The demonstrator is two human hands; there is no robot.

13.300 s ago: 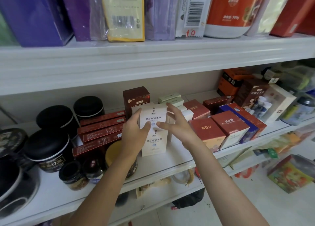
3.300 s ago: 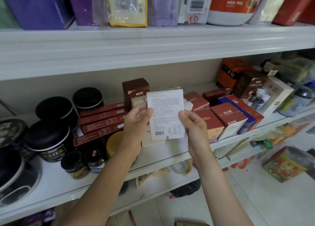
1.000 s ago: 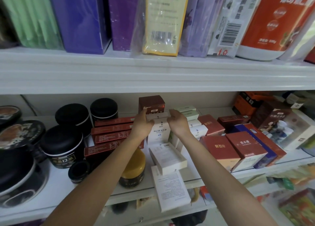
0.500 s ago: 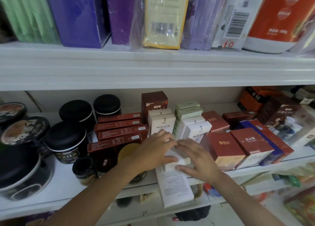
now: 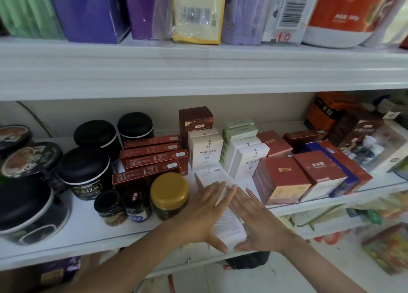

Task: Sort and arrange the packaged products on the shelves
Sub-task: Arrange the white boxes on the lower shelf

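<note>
— Which one are they sorting?

— The flat box (image 5: 209, 175). It lies face up on the shelf (image 5: 88, 233), between the jar (image 5: 169, 193) and the red box (image 5: 280, 180), just in front of the white boxes (image 5: 206, 151) that stand upright. Nearer us lies a printed piece (image 5: 228, 225), box or leaflet, I can't tell. Its near end pokes past the shelf lip.

— Have they got hold of anything?

— No. The left hand (image 5: 204, 213) and right hand (image 5: 259, 218) are both spread, palms down and fingers straight, grasping nothing. The left fingertips reach over the flat box's near end. The thumbs almost meet above the printed piece.

— So how would you do it?

— I'd take the flat box by its long sides, one hand on each, and tip it upright rather than drag it. It looks light, so a gentle pinch should do. Then I'd slide it back, label out, until it meets the standing row.

— Any risk?

— The gap is narrow. A careless elbow could nudge the jar or skew the red box. The overhanging piece could also slip off the edge, so I'd pull that one in first.
</note>
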